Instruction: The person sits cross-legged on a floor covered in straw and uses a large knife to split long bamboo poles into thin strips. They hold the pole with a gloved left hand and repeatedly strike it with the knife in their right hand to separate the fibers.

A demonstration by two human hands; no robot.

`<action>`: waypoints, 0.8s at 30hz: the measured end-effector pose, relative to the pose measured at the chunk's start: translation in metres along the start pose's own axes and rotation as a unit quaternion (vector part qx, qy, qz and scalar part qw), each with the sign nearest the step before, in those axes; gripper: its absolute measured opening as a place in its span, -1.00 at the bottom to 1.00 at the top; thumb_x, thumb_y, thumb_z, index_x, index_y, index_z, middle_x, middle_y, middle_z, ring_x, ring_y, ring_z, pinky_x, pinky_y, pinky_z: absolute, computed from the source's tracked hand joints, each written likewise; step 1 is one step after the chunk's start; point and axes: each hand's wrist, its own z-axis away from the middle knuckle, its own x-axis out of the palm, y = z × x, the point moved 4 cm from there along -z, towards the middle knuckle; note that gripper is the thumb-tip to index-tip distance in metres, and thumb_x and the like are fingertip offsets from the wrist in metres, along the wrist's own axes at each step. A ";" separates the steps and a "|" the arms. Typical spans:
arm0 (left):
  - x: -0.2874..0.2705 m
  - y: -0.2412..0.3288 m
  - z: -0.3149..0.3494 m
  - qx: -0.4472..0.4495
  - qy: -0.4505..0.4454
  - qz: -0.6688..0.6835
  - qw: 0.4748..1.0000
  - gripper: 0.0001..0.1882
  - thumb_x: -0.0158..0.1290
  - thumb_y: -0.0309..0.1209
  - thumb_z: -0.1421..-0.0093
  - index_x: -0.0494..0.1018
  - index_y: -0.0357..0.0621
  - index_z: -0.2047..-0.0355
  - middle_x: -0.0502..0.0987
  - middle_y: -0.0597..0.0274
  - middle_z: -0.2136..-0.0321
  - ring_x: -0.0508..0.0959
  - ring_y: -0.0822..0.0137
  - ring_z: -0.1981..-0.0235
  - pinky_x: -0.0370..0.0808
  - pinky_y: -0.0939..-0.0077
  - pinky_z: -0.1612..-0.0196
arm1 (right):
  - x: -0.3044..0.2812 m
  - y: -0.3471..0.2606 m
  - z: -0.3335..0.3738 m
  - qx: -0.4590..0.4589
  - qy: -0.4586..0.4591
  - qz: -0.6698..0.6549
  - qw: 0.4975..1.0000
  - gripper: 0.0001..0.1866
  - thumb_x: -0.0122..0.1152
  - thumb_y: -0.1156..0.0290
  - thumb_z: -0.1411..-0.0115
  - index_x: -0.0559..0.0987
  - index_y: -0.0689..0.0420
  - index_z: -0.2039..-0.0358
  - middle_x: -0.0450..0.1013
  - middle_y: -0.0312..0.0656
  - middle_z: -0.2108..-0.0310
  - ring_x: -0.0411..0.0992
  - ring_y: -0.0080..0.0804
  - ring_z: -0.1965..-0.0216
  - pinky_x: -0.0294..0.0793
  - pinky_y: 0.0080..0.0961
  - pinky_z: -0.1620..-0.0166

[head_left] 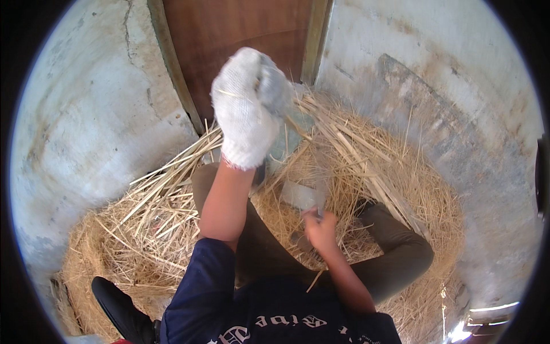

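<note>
My left hand, in a white knitted glove, is raised high in front of the brown door and closed in a fist. A thin pale strand lies across the glove, and a narrow brownish strip shows just right of it. What the fist grips is hidden. Lower down, my bare right hand is wrapped round the handle of a cleaver. The cleaver's broad grey blade points away from me, over the straw-coloured shavings between my legs, and its edges are slightly blurred.
Long split strips lean in a bundle at the right. More loose strips are piled at the left. Shavings cover the floor around my bent legs. Worn plaster walls stand close on both sides, with the door ahead.
</note>
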 end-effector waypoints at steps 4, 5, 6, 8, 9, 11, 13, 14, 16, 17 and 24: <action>-0.013 0.005 -0.004 -0.003 0.000 0.040 0.999 -0.58 -0.11 -0.34 -0.46 0.24 -0.03 0.61 0.17 0.40 0.75 0.10 0.49 0.76 0.05 0.50 0.67 | -0.002 -0.021 0.000 0.161 -0.072 0.192 0.965 -0.69 0.24 0.46 -0.31 0.46 0.11 0.60 0.36 -0.35 0.71 0.31 -0.58 0.62 0.24 -0.57 0.50; -0.015 0.004 -0.004 -0.023 0.007 0.091 0.996 -0.58 -0.12 -0.34 -0.46 0.24 -0.03 0.61 0.18 0.40 0.75 0.11 0.49 0.76 0.05 0.50 0.67 | -0.006 -0.040 0.001 0.137 -0.050 0.208 0.967 -0.67 0.26 0.45 -0.29 0.45 0.11 0.63 0.36 -0.35 0.72 0.30 -0.58 0.63 0.24 -0.56 0.51; -0.014 0.006 -0.005 -0.015 0.001 0.093 0.996 -0.58 -0.12 -0.33 -0.47 0.24 -0.04 0.61 0.18 0.40 0.75 0.11 0.48 0.76 0.05 0.51 0.67 | -0.010 -0.046 0.003 0.141 -0.033 0.132 0.981 -0.69 0.25 0.46 -0.30 0.46 0.12 0.61 0.37 -0.35 0.71 0.31 -0.58 0.64 0.23 -0.55 0.52; -0.008 0.007 -0.006 -0.021 0.038 0.045 0.998 -0.50 -0.07 -0.18 -0.42 0.17 0.00 0.69 0.09 0.41 0.79 0.03 0.46 0.77 -0.02 0.45 0.67 | -0.024 -0.055 0.008 0.147 0.004 -0.022 0.989 -0.73 0.25 0.48 -0.30 0.47 0.12 0.57 0.38 -0.34 0.69 0.32 -0.58 0.65 0.23 -0.53 0.53; -0.007 0.008 -0.005 -0.022 0.056 0.016 0.998 -0.45 -0.04 -0.10 -0.39 0.14 0.02 0.73 0.04 0.42 0.81 -0.01 0.45 0.78 -0.05 0.43 0.67 | -0.020 -0.071 0.008 0.093 0.004 -0.098 0.991 -0.74 0.24 0.48 -0.30 0.48 0.12 0.55 0.39 -0.34 0.68 0.32 -0.59 0.66 0.22 -0.52 0.54; -0.007 0.008 -0.003 -0.010 0.084 -0.013 0.996 -0.46 -0.04 -0.11 -0.39 0.15 0.02 0.73 0.05 0.42 0.81 -0.01 0.45 0.78 -0.04 0.43 0.67 | -0.009 -0.102 0.004 -0.016 0.006 -0.247 0.969 -0.78 0.23 0.50 -0.31 0.48 0.12 0.51 0.41 -0.33 0.65 0.31 -0.60 0.67 0.20 -0.52 0.56; 0.002 0.004 -0.001 -0.006 0.078 -0.014 0.997 -0.47 -0.05 -0.13 -0.40 0.15 0.03 0.72 0.05 0.42 0.81 -0.01 0.46 0.78 -0.02 0.43 0.68 | -0.006 -0.058 0.005 -0.035 -0.012 -0.192 0.981 -0.83 0.21 0.50 -0.32 0.50 0.14 0.45 0.41 -0.33 0.63 0.28 -0.61 0.65 0.23 -0.50 0.54; 0.006 0.004 0.001 -0.005 0.063 -0.009 0.998 -0.48 -0.05 -0.14 -0.40 0.15 0.03 0.72 0.04 0.42 0.81 -0.01 0.46 0.78 -0.02 0.43 0.68 | -0.005 -0.022 0.009 0.003 -0.006 -0.103 0.995 -0.82 0.21 0.48 -0.32 0.50 0.15 0.45 0.41 -0.33 0.64 0.28 -0.60 0.65 0.24 -0.50 0.54; 0.007 -0.001 0.003 -0.022 0.094 -0.015 0.995 -0.49 -0.06 -0.18 -0.41 0.16 0.03 0.71 0.04 0.42 0.82 0.00 0.45 0.79 -0.03 0.44 0.67 | -0.001 -0.004 0.009 0.070 -0.048 0.070 0.994 -0.82 0.20 0.46 -0.33 0.51 0.16 0.45 0.39 -0.33 0.66 0.27 -0.59 0.65 0.25 -0.48 0.53; 0.004 0.002 0.002 -0.014 0.087 -0.014 0.996 -0.49 -0.07 -0.18 -0.41 0.16 0.03 0.71 0.05 0.42 0.82 0.00 0.45 0.79 -0.03 0.44 0.67 | 0.001 -0.007 0.007 0.100 -0.085 0.156 0.979 -0.82 0.20 0.46 -0.33 0.51 0.17 0.44 0.38 -0.33 0.67 0.28 -0.58 0.65 0.25 -0.47 0.53; -0.024 0.011 -0.009 -0.026 0.081 0.052 0.995 -0.48 -0.08 -0.17 -0.42 0.14 0.02 0.72 0.06 0.42 0.81 0.01 0.44 0.78 -0.05 0.43 0.67 | -0.013 -0.074 0.017 0.089 -0.016 -0.029 0.996 -0.76 0.23 0.45 -0.34 0.47 0.15 0.49 0.36 -0.35 0.69 0.26 -0.64 0.65 0.30 -0.43 0.52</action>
